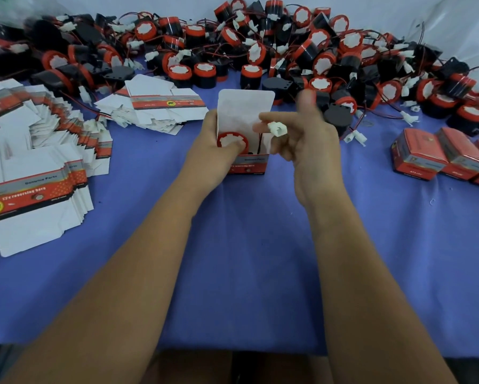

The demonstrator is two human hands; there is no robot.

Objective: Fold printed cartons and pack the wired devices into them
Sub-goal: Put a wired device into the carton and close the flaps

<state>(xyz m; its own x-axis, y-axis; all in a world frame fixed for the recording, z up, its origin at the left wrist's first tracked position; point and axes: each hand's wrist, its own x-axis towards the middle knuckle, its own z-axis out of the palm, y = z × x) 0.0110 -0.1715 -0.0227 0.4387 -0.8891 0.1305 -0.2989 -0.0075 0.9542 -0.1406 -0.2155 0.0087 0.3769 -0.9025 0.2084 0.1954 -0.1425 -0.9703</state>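
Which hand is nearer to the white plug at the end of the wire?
The right hand. Its fingers pinch the white plug above the open carton. The left hand is further left, gripping the carton, thumb on the red device.

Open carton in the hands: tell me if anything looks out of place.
The white connector pinched by the right hand sits outside the carton, its wire not yet tucked in beside the device.

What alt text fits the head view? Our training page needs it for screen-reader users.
A person's left hand holds an open printed carton with a red-capped wired device inside, while the right hand pinches its white connector above. Loose devices, flat cartons and packed boxes lie on a blue cloth.
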